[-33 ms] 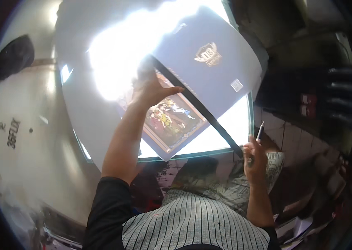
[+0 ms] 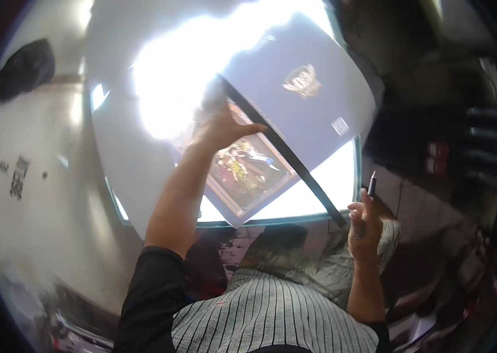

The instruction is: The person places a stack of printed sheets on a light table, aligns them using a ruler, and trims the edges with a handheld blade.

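Observation:
A long dark ruler (image 2: 286,154) lies slantwise across a dark blue printed sheet (image 2: 325,117) on a glowing glass-topped table (image 2: 325,182). My left hand (image 2: 219,129) rests on the sheet beside the ruler, its thumb stretched onto the ruler's edge. Glare partly washes out its other fingers. Below that hand shows a framed print of several costumed figures (image 2: 251,170). By the ruler's near end, apart from it, my right hand (image 2: 366,232) holds a pen (image 2: 373,183), tip pointing up. Something dark in that palm is too blurred to name.
A pale panel (image 2: 42,229) with dark markings stands at the left, with a black object (image 2: 25,67) near its top. On the right are dark blue rolls or bundles (image 2: 489,132) with a red patch. Tiled floor (image 2: 386,191) shows beyond the table edge.
My right hand has drawn slightly away from the ruler's near end, and its fingers have loosened a little. My left hand stays on the ruler. The whole view has shifted slightly.

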Motion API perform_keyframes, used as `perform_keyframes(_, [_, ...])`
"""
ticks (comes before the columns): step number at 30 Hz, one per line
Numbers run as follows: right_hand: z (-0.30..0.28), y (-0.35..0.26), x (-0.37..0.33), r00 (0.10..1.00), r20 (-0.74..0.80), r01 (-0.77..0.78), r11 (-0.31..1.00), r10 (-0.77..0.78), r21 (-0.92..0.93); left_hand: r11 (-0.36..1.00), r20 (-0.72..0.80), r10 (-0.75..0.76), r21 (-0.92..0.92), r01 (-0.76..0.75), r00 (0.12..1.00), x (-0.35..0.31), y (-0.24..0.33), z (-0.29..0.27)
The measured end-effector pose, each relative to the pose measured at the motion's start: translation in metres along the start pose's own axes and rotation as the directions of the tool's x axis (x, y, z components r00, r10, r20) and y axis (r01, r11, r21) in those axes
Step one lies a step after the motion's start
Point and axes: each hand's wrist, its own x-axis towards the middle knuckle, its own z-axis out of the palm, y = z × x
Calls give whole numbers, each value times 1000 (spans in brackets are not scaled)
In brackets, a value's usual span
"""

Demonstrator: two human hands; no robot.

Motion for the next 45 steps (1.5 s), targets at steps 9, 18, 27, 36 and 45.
perform_keyframes(9, [155, -89, 246, 960, 80, 210, 876, -269, 434, 994, 31, -42, 106, 38, 999, 0, 5, -1])
perform_keyframes(18, [212, -106, 290, 908, 244, 225, 888, -340, 400, 997, 54, -61, 58, 57, 997, -6, -2, -4])
perform_keyframes(27, [212, -97, 308, 690, 213, 689, 718, -692, 102, 995, 43, -57, 86, 53, 997, -5, -2, -4])
perform_keyframes(36, [159, -99, 262, 911, 404, -26, 963, -87, 267, 991, 70, -59, 126, 49, 996, -2, 2, 1])
perform_keyframes(45, [-25, -26, 51, 840, 536, -31, 992, 90, -119, 987, 26, -56, 150, 51, 998, -4, -3, 5])
